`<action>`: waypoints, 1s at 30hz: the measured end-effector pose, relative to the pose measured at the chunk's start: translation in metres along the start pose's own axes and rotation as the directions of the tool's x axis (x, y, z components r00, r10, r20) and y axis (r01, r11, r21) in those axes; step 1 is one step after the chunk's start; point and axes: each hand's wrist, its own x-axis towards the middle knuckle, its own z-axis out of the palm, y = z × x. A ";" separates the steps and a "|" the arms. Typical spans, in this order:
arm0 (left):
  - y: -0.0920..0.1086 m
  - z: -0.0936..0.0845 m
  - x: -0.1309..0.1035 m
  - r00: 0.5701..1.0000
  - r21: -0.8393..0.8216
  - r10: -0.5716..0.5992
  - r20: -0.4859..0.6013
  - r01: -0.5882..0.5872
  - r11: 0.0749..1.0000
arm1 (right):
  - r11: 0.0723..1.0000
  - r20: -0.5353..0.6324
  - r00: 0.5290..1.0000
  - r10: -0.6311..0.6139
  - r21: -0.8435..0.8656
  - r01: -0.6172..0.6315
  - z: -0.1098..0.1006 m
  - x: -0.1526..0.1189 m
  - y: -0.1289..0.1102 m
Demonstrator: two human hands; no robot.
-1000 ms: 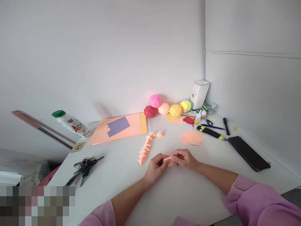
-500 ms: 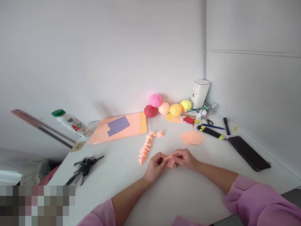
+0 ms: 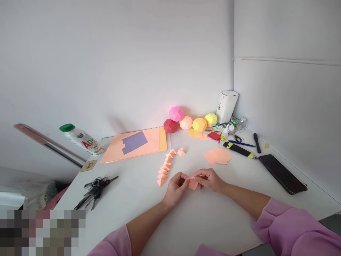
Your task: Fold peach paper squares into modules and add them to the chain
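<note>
Between my two hands is a small peach paper piece (image 3: 193, 184), partly folded, with a flap hanging down. My left hand (image 3: 177, 186) pinches its left end between thumb and fingers. At the other end, my right hand (image 3: 209, 179) grips the upper edge; some fingertips are hidden behind the paper. A line of folded peach paper units (image 3: 163, 170) runs up the table just left of my left hand, with a few more folded units (image 3: 181, 152) beyond. Fanned peach paper squares (image 3: 218, 155) lie past my right hand.
Faceted paper balls (image 3: 199, 124) sit by the wall. Large peach sheets (image 3: 112, 151) carry a purple piece (image 3: 134, 142). Keys (image 3: 96, 188) and a bottle (image 3: 82, 140) are at left. A utility knife (image 3: 238, 149), a black case (image 3: 282, 173) and a glue bottle (image 3: 224, 134) are at right.
The paper piece's hanging flap shows slightly more to the left, by my left thumb. Both hands keep their hold in nearly the same place.
</note>
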 end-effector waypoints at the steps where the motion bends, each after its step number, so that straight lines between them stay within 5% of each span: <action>1: 0.000 0.000 0.000 1.000 -0.009 -0.004 -0.001 0.004 1.000 | 1.000 -0.002 1.000 -0.004 0.001 0.004 0.000 0.000 0.001; 12: -0.003 -0.002 0.000 1.000 -0.106 0.001 -0.021 -0.003 0.994 | 1.000 -0.023 1.000 -0.020 0.024 0.020 -0.002 0.002 0.002; 19: -0.002 0.002 0.002 0.997 0.029 0.047 0.064 -0.049 0.998 | 0.999 0.039 0.999 0.012 -0.031 -0.010 0.001 0.000 -0.001; 30: -0.002 -0.001 0.000 0.996 -0.007 0.016 -0.083 -0.016 1.000 | 0.998 0.007 0.999 0.052 0.020 -0.052 -0.002 0.001 0.001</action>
